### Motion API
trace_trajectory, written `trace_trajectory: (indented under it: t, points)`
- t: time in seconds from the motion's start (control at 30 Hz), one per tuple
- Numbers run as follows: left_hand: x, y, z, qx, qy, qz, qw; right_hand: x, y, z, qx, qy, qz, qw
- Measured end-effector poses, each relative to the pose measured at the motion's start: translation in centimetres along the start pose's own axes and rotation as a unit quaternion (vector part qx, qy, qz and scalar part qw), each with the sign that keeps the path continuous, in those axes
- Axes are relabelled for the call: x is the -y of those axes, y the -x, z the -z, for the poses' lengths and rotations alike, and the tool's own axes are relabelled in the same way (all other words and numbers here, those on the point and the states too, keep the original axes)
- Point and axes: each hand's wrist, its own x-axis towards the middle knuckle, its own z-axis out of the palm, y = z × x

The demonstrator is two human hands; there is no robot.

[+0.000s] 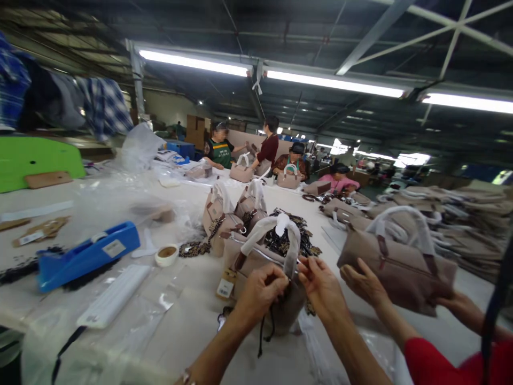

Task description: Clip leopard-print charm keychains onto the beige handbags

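A taupe handbag [250,251] stands in front of me, its two handles [294,243] wrapped in white paper. My left hand [262,291] is closed in a pinch at the base of one handle. What lies between its fingers is too small to make out. A thin black cord [261,337] hangs down below it. Just right of the same handle, my right hand [320,283] has thumb and fingertips pressed together; I cannot tell what they hold. A brown tag [225,283] with a white label hangs at the bag's left side.
A blue tape dispenser [90,256], a tape roll [166,255] and a white power strip [116,294] lie left. Behind stand wrapped-handle bags [218,216] and a chain pile [290,235]. At right, a co-worker's hands hold another handbag [395,262]; stacked bag pieces [460,219] lie beyond.
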Motion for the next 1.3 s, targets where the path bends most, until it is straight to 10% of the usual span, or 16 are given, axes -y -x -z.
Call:
trace_trajectory:
  t: [0.3,0.5,0.93,1.3]
  points:
    - [1.3,-0.5,0.8,-0.03,0.21,0.079,0.974,0.1,2.3,-0.7,0.077,0.11,0.001,0.991]
    - [2.0,-0.3,0.9,-0.016,0.247,0.087,0.965,0.0,3.9,-2.0,0.147,0.371,0.181,0.899]
    - [3.2,-0.2,0.5,-0.031,0.249,0.122,0.96,0.0,4.2,-2.0,0.157,0.573,0.357,0.721]
    - [3.2,0.1,0.9,-0.039,0.253,0.128,0.958,-0.5,3.9,-1.7,0.168,0.61,0.37,0.68]
